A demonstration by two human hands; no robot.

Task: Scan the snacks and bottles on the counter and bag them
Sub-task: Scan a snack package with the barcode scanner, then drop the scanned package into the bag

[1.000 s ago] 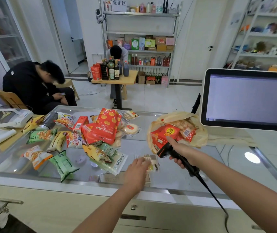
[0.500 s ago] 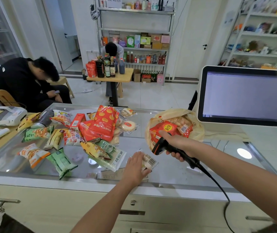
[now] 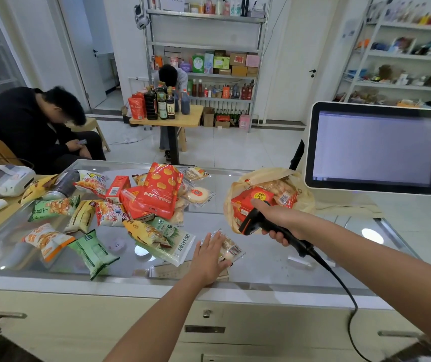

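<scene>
My left hand (image 3: 209, 253) lies flat with straight fingers on a small clear snack packet (image 3: 231, 250) on the glass counter (image 3: 274, 267); the packet's barcode faces up. My right hand (image 3: 278, 220) grips a black barcode scanner (image 3: 254, 222), its head pointing down-left toward the packet. Behind the scanner stands an open tan plastic bag (image 3: 300, 202) holding red snack packs (image 3: 251, 199). A pile of several snack packets (image 3: 154, 197) covers the counter's left half.
A white-framed checkout screen (image 3: 376, 147) stands at the right. The scanner's cable (image 3: 339, 283) trails off the counter's front edge. A white device (image 3: 5, 178) sits far left. One person sits beyond the counter at left, another at a table with bottles (image 3: 162, 103).
My left hand has slid the small packet slightly and flattened on it, barcode now showing. The scanner in my right hand stays pointed down at it. The camera shifted a little.
</scene>
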